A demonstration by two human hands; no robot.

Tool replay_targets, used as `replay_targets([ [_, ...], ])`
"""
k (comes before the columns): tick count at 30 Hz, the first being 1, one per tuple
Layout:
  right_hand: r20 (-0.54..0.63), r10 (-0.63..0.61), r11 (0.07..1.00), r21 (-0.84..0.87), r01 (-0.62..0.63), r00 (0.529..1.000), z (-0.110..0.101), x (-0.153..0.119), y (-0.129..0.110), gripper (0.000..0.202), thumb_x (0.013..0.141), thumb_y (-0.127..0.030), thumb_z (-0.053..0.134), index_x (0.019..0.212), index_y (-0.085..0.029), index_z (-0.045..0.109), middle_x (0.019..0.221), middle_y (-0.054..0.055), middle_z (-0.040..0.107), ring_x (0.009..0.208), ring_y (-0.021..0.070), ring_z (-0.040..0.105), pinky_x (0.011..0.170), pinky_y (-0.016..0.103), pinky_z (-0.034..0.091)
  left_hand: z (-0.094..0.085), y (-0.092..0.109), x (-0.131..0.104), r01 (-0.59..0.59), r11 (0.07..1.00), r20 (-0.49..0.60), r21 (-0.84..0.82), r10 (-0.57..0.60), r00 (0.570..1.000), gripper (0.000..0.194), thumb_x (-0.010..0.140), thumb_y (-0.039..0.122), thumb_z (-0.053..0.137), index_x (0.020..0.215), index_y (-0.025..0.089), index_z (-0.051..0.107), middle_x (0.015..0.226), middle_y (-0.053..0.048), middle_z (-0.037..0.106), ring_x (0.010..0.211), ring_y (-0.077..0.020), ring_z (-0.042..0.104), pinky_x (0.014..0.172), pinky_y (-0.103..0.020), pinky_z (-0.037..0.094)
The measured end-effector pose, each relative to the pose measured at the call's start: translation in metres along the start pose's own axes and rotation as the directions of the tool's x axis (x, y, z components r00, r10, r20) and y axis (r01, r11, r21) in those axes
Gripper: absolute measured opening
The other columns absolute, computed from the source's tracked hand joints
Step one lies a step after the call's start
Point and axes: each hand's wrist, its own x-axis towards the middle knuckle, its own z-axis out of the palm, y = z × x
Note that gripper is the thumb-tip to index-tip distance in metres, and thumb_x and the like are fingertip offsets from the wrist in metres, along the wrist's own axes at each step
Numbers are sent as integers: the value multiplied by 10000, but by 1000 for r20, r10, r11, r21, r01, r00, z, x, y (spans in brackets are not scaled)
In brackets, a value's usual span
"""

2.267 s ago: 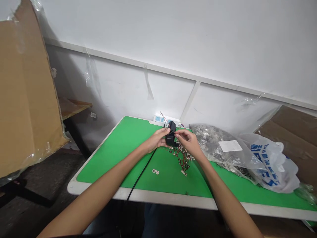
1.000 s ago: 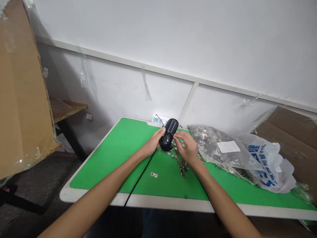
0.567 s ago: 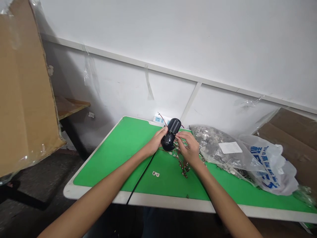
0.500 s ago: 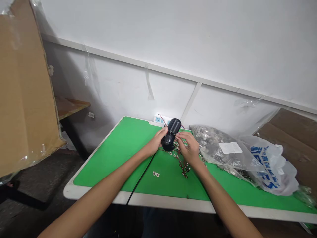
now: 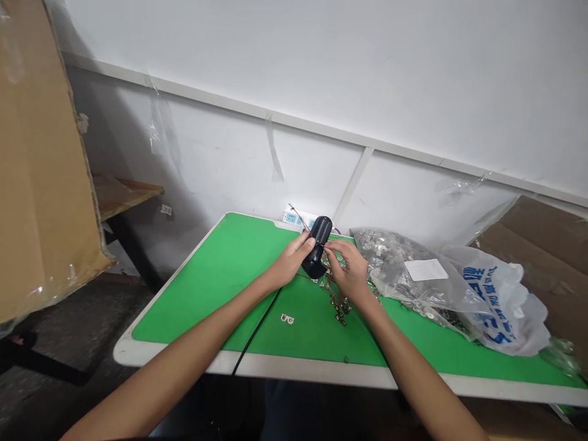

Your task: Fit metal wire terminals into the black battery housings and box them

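A glossy black device with two rounded sections [image 5: 323,229] is held up over the green table mat. My left hand [image 5: 294,256] grips it from the left, thumb on its side. Thin red and dark wires [image 5: 298,214] stick out from its upper left. My right hand [image 5: 346,260] pinches at the device's right side, near the joint between the sections; whatever sits between the fingertips is too small to make out. Beneath the hands lie several small metal parts with red wires [image 5: 340,309]. One loose white and metal piece [image 5: 287,318] rests nearer the front edge.
A clear bag of metal parts [image 5: 390,254] and a white plastic bag with blue print [image 5: 500,300] lie to the right. Behind the table stands a power strip [image 5: 290,217]. A black cable [image 5: 257,331] crosses the front edge. Cardboard [image 5: 41,153] rises at left.
The black device has tilted slightly, and the wires at its top lean further left. Both hands keep their places on it. The whole view has shifted a little.
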Motion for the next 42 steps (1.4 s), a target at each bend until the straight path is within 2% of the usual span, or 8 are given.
replay_targets([
  [8, 65, -42, 998, -35, 44, 997, 1, -1, 5, 130, 1032, -255, 579, 1035, -259, 709, 969, 84, 784, 938, 247, 740, 863, 436, 613, 1, -7, -3, -58, 968, 48, 245, 48, 998, 476, 991, 413, 610, 1408, 186, 596, 1312, -76, 690, 1254, -293, 602, 1133, -380, 439],
  [16, 74, 30, 999, -42, -27, 997, 2, -4, -1, 159, 1034, -285, 573, 1005, -266, 728, 951, 80, 786, 934, 253, 740, 876, 449, 612, 4, -14, -3, -101, 946, 49, 308, 90, 995, 494, 1040, 468, 553, 1448, 190, 523, 1372, -98, 658, 1309, -294, 583, 1170, -397, 406],
  [21, -1, 207, 975, 81, -207, 978, 8, -3, -2, 149, 985, -350, 660, 931, -267, 771, 942, 73, 809, 914, 252, 760, 873, 446, 628, 5, -11, -9, -134, 931, 40, 340, 127, 991, 568, 1053, 523, 523, 1521, 202, 491, 1474, -118, 611, 1383, -318, 547, 1213, -428, 385],
  [23, -4, 391, 891, 251, -378, 920, 11, -3, 3, 171, 924, -417, 741, 905, -252, 784, 935, 71, 818, 901, 254, 764, 874, 447, 632, 5, -8, -11, -202, 912, 85, 356, 184, 979, 602, 1068, 526, 489, 1586, 223, 444, 1593, -115, 520, 1509, -319, 434, 1284, -433, 299],
  [27, 159, 632, 571, 565, -595, 758, 14, -3, 18, 349, 777, -530, 861, 918, -220, 782, 953, 74, 822, 898, 255, 764, 881, 443, 632, 2, -4, -12, -311, 841, 224, 443, 232, 947, 645, 1088, 492, 444, 1675, 258, 318, 1727, -98, 345, 1625, -299, 254, 1343, -437, 195],
  [31, 308, 599, 476, 606, -637, 740, 11, -4, 26, 353, 842, -543, 804, 959, -213, 760, 991, 92, 815, 919, 259, 759, 873, 439, 626, -2, -4, -13, -296, 808, 224, 509, 207, 952, 710, 1061, 490, 525, 1688, 274, 271, 1759, -105, 274, 1631, -323, 245, 1344, -504, 191],
  [35, 336, 587, 467, 602, -647, 736, 7, -1, 26, 287, 823, -488, 813, 905, -219, 756, 911, 61, 797, 843, 242, 734, 821, 412, 619, -5, -3, -11, -345, 783, 249, 517, 248, 936, 650, 1038, 442, 596, 1631, 291, 377, 1677, -127, 425, 1573, -330, 367, 1317, -544, 262],
  [42, 462, 664, 158, 682, -714, 588, -1, 8, 14, 247, 657, -332, 925, 760, -218, 731, 720, -25, 689, 648, 144, 579, 673, 285, 542, -8, -7, -7, -481, 693, 350, 537, 336, 874, 556, 1005, 402, 666, 1507, 267, 468, 1489, -157, 575, 1415, -338, 539, 1208, -584, 437],
])
